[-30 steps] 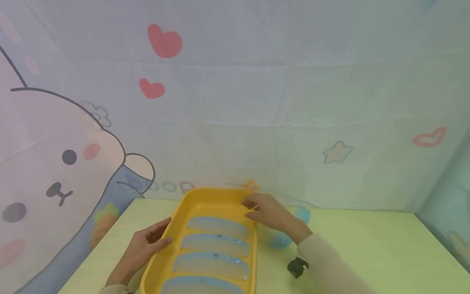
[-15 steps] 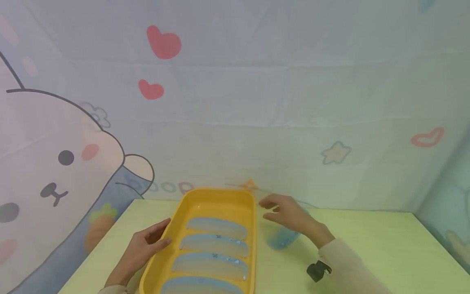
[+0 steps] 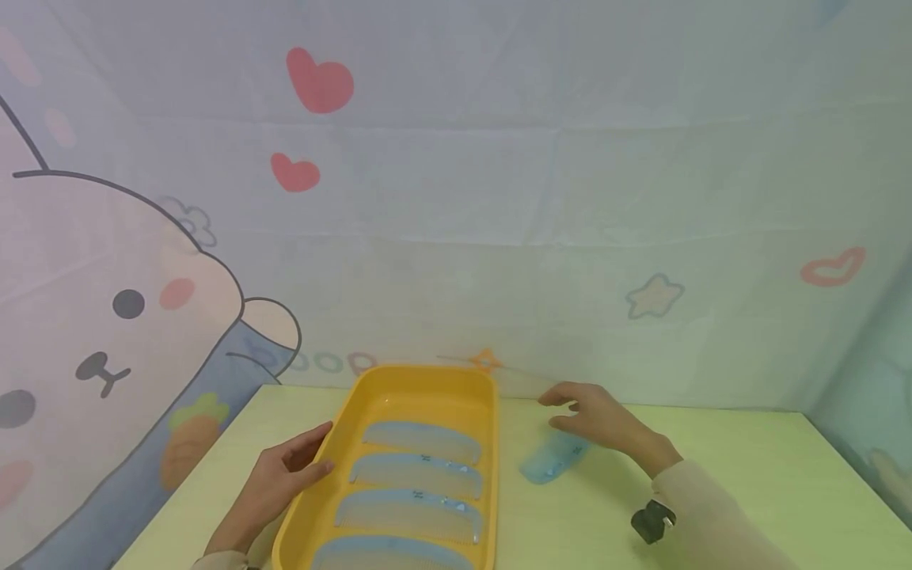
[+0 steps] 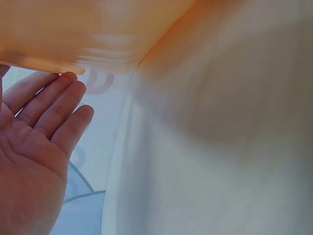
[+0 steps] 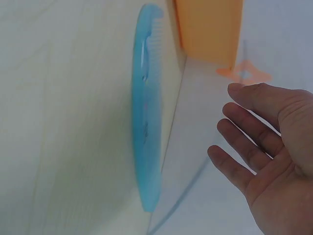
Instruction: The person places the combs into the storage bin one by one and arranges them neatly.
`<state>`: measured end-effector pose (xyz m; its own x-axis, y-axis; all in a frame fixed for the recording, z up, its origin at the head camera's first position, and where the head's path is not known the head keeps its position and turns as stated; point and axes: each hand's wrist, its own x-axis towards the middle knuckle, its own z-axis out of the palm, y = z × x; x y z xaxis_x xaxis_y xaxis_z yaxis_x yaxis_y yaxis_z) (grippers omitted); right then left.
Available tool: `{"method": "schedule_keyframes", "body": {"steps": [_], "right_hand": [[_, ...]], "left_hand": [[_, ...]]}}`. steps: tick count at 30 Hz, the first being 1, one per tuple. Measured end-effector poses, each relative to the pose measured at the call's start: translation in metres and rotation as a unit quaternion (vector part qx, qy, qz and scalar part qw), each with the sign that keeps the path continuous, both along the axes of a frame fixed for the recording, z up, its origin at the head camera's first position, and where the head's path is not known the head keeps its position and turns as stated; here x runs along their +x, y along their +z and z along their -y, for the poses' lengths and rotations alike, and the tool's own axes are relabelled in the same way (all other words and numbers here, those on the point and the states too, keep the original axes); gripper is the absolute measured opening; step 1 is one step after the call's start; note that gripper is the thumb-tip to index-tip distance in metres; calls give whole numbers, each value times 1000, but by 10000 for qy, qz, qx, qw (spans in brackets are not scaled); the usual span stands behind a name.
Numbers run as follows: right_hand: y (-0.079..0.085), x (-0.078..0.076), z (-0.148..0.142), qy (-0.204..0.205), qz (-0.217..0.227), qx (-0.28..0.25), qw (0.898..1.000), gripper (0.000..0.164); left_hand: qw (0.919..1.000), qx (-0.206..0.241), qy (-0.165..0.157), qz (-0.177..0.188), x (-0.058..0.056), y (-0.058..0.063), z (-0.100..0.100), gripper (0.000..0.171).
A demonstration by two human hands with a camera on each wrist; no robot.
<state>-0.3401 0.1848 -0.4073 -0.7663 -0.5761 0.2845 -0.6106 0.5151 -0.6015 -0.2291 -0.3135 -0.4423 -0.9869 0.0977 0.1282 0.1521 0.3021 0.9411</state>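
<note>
A yellow tray [image 3: 496,507] stands on the table, slanting slightly. Inside it, several translucent blue combs [image 3: 409,511] lie crosswise in a row, the nearest cut off by the frame's lower edge. My left hand [image 3: 274,479] holds the tray's left rim, thumb over the edge. In the left wrist view its fingers [image 4: 68,100] reach up to the rim from outside. To the tray's right, one more blue comb [image 3: 556,459] lies on the table, teeth towards the back wall in the right wrist view. Above its far end hovers my right hand [image 3: 602,416], fingers loosely spread and holding nothing.
The pale yellow-green table [image 3: 734,483] runs on to the right. Behind it hangs a printed cloth [image 3: 456,301] with hearts, a star and a cartoon animal. A small black device [image 3: 651,521] sits at my right wrist.
My right hand has moved right, from over the tray's far right corner to above the loose comb, showing more of it. My left hand and the tray have stayed in place.
</note>
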Motion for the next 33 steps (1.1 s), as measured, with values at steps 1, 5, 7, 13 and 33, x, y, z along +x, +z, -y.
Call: {"method": "schedule_keyframes", "body": {"steps": [1, 5, 7, 13, 33], "right_hand": [[-1, -1, -3, -10, 3, 17, 10000, 28], [-8, -6, -16, -61, 4, 152, 9999, 28], [-11, -8, -21, -90, 42, 219, 9997, 28], [-18, -11, -33, -174, 129, 370, 9991, 27], [-37, -10, -49, -205, 299, 809, 9961, 46]], "left_hand": [[10000, 18, 13, 33, 0, 0, 0, 68], [10000, 22, 54, 77, 0, 0, 0, 69], [10000, 0, 60, 73, 0, 0, 0, 69], [9999, 9, 86, 104, 0, 0, 0, 68], [9999, 157, -33, 51, 1, -1, 0, 68]]}}
